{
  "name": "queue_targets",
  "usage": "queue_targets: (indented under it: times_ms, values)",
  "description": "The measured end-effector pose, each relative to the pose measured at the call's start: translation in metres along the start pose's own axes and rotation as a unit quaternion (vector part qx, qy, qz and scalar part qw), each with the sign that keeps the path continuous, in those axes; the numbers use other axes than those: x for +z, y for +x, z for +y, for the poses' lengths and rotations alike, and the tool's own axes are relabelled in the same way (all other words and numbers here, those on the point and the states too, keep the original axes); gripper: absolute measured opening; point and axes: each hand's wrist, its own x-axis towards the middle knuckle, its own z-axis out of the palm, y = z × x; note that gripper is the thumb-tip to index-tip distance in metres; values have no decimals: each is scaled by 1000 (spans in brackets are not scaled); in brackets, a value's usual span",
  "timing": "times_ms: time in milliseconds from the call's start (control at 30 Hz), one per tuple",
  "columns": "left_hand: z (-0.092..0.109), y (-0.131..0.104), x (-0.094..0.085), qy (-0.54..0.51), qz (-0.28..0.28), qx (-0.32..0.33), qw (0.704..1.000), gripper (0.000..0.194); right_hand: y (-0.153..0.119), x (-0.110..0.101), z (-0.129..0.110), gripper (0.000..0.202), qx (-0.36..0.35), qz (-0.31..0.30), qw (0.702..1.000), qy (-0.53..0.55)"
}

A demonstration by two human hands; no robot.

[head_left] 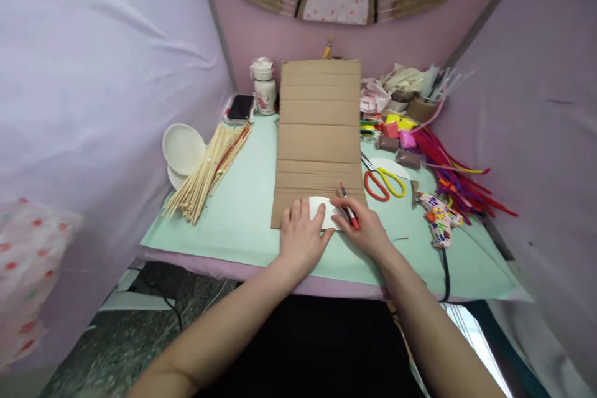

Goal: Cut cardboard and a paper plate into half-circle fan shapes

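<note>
A long brown cardboard sheet (321, 137) lies on the pale green tabletop, its near edge in front of me. On that near end rests a white rounded paper piece (328, 214). My left hand (302, 230) lies over its left side with fingers outstretched, pressing it against the cardboard. My right hand (361, 224) grips a dark pen with a red end (353, 219) at the right side of the white piece. The fingers partly cover the paper's outline. Red-and-yellow-handled scissors (380, 180) lie just right of the cardboard, partly over another white paper piece (390, 167).
Left are a bundle of wooden sticks (212, 168), white paper cups (183, 149), a phone (240, 107) and a bottle (265, 87). Right are clay packets (396, 130), pipe cleaners (450, 168) and a flower-patterned glue gun (439, 217) with a cord hanging over the front edge.
</note>
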Motion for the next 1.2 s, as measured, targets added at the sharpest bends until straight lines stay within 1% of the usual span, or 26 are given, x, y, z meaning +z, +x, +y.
queue_targets:
  times_ms: [167,333,500,633,1033,1200]
  values:
    - [10,-6,10,-19,15,11,1000,50,-2,3,3,21,2,1,1000,-11]
    - [12,-11,17,-32,24,19,999,46,-3,6,3,21,5,8,1000,-15]
    - [11,-12,16,-34,23,14,999,45,-3,6,1,23,10,14,999,-35]
    - [10,-12,15,-38,28,16,999,44,-4,7,1,25,6,6,999,-45]
    - [7,-10,17,-53,22,26,998,47,-1,6,0,19,23,21,999,-14]
    - [7,-7,15,-40,-7,36,999,48,1,7,1,19,26,15,999,-33]
